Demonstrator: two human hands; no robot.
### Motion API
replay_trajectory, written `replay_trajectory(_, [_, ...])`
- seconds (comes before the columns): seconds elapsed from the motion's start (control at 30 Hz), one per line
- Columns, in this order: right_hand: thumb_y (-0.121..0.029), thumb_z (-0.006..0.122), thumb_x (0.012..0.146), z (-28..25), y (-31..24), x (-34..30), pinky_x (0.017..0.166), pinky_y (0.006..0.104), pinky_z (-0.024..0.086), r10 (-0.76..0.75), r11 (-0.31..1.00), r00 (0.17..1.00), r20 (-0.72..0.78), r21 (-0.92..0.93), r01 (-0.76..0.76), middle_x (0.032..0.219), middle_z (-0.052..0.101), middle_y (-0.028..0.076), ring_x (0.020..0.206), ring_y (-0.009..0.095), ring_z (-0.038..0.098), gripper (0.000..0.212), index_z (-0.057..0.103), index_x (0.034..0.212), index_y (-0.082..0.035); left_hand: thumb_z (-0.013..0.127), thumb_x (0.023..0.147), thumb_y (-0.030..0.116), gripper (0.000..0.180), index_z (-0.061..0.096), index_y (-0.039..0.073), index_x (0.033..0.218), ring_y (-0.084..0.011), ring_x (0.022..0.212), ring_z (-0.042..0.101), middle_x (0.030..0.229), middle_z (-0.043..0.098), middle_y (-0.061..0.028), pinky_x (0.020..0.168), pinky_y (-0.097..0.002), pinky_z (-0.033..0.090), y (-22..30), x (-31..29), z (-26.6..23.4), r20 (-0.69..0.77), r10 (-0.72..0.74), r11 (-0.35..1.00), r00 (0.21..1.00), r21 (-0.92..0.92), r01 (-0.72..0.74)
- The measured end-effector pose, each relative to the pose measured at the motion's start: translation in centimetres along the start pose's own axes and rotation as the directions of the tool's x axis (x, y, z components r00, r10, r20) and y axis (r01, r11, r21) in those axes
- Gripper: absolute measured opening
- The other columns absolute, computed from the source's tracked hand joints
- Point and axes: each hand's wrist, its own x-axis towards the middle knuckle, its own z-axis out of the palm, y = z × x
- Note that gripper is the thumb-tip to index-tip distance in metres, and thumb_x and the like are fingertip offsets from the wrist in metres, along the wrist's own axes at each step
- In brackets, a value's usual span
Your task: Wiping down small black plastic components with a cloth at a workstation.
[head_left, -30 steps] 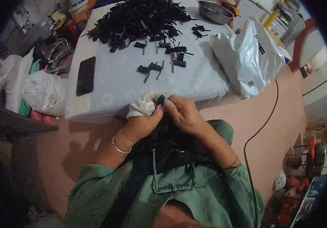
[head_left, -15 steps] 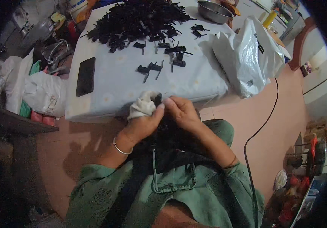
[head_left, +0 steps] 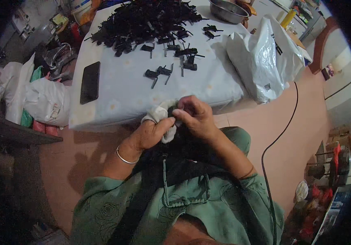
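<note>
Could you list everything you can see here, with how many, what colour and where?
Heap of small parts: too many to count, black, table's far side
Loose parts: several, black, nearer the person
Table: one, pale cover, centre
Phone: one, black, table's left
Bowl: one, silver, far right corner
Large bag: one, white, table's right edge
Bags: several, mostly white, far left
Cord: one, black, right
Fabric: one piece, white, at the left fingers
Held piece: one, dark, between the hands
Bracelet: one, silver, left wrist
Clothing: green, below
Left hand, right hand: two, bare skin showing, centre
</note>
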Motion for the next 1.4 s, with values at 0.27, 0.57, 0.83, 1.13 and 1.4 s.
replay_trajectory(0.27, [-0.020,0.050,0.087,-0.4,-1.9,0.4,0.052,0.0293,0.039,0.185,0.934,0.964,0.188,-0.338,-0.113,0.061,0.047,0.009,0.056,0.011,0.040,0.022,0.049,0.079,0.001,0.046,0.083,0.008,0.020,0.050,-0.002,0.100,-0.0212,0.077,0.052,0.087,0.055,-0.0109,0.071,-0.0323,0.043,-0.4,0.1,0.1,-0.091,-0.141,0.982,0.986,0.117,0.151])
replay_trajectory(0.57, [-0.014,0.045,0.089,1.5,0.7,-0.5,0.053,0.0269,0.037,0.097,0.984,0.993,0.070,-0.156,-0.085,0.058,0.037,0.007,0.059,0.009,0.034,0.022,0.047,0.074,0.001,0.047,0.079,0.010,0.014,0.051,0.000,0.088,-0.0352,0.077,0.053,0.082,0.053,-0.0181,0.067,-0.0420,0.042,-2.1,0.4,1.2,0.038,0.531,0.627,0.847,0.654,-0.423])
replay_trajectory(0.83, [-0.014,0.045,0.089,1.7,0.4,-0.1,0.053,0.0258,0.036,0.200,0.972,0.979,0.051,-0.138,-0.191,0.057,0.035,0.003,0.060,0.007,0.033,0.023,0.045,0.072,0.001,0.048,0.079,0.009,0.013,0.049,0.000,0.088,-0.0379,0.074,0.052,0.081,0.051,-0.0200,0.062,-0.0417,0.043,-0.9,1.1,2.2,-0.163,0.341,0.856,0.926,0.462,-0.234])
replay_trajectory(1.13, [-0.020,0.057,0.081,-5.3,3.3,6.0,0.056,0.0328,0.042,0.084,0.728,0.981,-0.173,-0.662,-0.179,0.063,0.055,0.014,0.061,0.023,0.056,0.019,0.055,0.086,-0.001,0.053,0.078,0.009,0.026,0.053,0.001,0.103,-0.0313,0.074,0.054,0.086,0.055,-0.0195,0.064,-0.0361,0.045,0.6,1.9,0.9,0.015,0.357,0.765,0.934,0.569,-0.301])
replay_trajectory(1.4, [-0.011,0.057,0.076,-6.0,5.2,7.5,0.056,0.0365,0.044,0.085,0.650,0.996,-0.006,-0.757,-0.060,0.068,0.058,0.017,0.061,0.033,0.057,0.024,0.053,0.100,-0.005,0.050,0.085,0.018,0.023,0.056,0.001,0.099,-0.0100,0.056,0.053,0.069,0.058,-0.0054,0.050,-0.0243,0.043,-0.9,2.4,0.0,-0.207,0.056,0.976,0.977,0.218,-0.010])
